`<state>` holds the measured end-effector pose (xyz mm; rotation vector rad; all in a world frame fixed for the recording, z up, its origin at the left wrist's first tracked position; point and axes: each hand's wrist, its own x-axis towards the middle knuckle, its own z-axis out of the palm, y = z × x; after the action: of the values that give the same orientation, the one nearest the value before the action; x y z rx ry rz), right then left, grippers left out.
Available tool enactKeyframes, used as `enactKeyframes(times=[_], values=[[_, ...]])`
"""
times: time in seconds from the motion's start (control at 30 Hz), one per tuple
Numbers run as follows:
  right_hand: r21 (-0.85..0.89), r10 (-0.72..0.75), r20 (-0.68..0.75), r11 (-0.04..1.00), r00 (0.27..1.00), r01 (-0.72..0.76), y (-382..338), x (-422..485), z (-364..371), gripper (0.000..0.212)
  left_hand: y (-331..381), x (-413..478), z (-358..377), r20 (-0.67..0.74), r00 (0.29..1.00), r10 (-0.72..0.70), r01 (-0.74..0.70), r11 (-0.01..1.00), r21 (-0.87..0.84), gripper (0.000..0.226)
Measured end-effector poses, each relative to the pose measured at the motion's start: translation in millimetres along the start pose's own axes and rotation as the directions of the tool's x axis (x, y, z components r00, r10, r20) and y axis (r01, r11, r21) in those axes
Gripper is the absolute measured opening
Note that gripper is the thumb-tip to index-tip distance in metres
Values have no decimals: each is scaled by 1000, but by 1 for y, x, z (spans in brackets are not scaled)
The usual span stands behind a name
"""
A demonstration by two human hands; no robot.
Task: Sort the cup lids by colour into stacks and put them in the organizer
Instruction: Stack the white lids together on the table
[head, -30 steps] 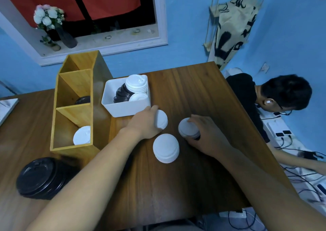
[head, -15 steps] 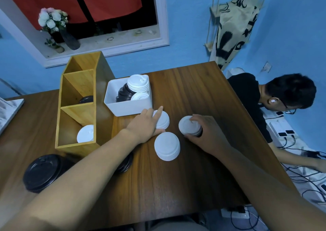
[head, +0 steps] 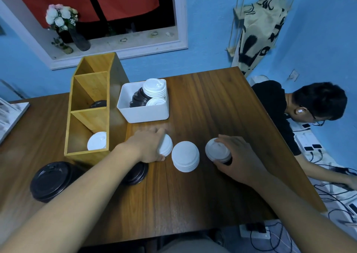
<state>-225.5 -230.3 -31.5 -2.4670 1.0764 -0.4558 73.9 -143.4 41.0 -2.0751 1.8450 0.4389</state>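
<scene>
My left hand (head: 147, 146) grips a small stack of white lids (head: 166, 145) at the table's middle. A second white stack (head: 185, 156) stands free just right of it. My right hand (head: 236, 157) curls around a mixed stack (head: 218, 152), white on top with black lids underneath. The wooden organizer (head: 88, 106) stands to the left, with a white lid (head: 96, 141) in its near compartment and a black lid (head: 98, 104) in the middle one. Black stacks sit at front left (head: 51, 180) and under my left forearm (head: 137, 173).
A white bin (head: 144, 111) behind my left hand holds several black and white lids. Another person sits past the table's right edge beside cables and power strips. A vase of flowers stands on the windowsill. A booklet lies at the far left.
My left hand has pulled its white stack toward me and to the left, closing around it. The right hand stays on the mixed stack. The camera has shifted slightly.
</scene>
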Motion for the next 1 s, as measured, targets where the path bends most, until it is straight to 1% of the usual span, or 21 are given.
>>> enactKeyframes(times=[0.07,0.13,0.2,0.23,0.3,0.33,0.4,0.5,0.63,0.73,0.8,0.87,0.93,1.0], values=[[-61,-25,34,998,999,27,1,-5,-2,73,3,-9,1,-2,1000,9,-9,1000,16,83],[-62,-26,53,998,998,29,-1,-8,-2,75,2,-19,-7,-74,997,-11,6,997,-70,85],[4,-3,55,1000,998,3,-3,-8,-1,81,2,-28,-21,-182,982,-53,23,986,-164,84],[60,21,56,998,998,-24,-4,-8,-1,86,6,-30,-27,-242,969,-58,10,981,-194,82],[158,90,78,982,993,-101,-6,-7,-2,98,26,-32,-37,-344,939,-6,-77,970,-229,78],[182,120,95,974,988,-136,-7,-7,-2,104,40,-30,-39,-371,928,35,-127,965,-228,76],[219,149,126,960,981,-174,-5,-7,-3,113,69,-20,-36,-370,923,106,-190,962,-198,78],[333,121,164,927,979,-170,2,-10,-8,126,105,0,-24,-308,940,149,-220,952,-210,84],[370,97,157,917,983,-150,8,-18,-16,132,130,18,-9,-325,926,192,-261,947,-185,87],[323,59,113,942,992,-93,11,-23,-17,129,138,19,0,-306,930,204,-255,957,-136,93],[270,13,125,962,992,-46,11,-24,-15,122,139,17,4,-302,932,203,-235,969,-75,99],[211,-40,137,977,990,10,11,-24,-11,111,128,9,1,-306,939,156,-191,978,-85,109],[145,-97,119,986,988,80,12,-23,-5,95,105,-2,-5,-294,951,96,-135,984,-114,117],[119,-115,91,987,989,104,11,-22,1,79,81,-15,-5,-206,976,71,-90,992,-85,115]])
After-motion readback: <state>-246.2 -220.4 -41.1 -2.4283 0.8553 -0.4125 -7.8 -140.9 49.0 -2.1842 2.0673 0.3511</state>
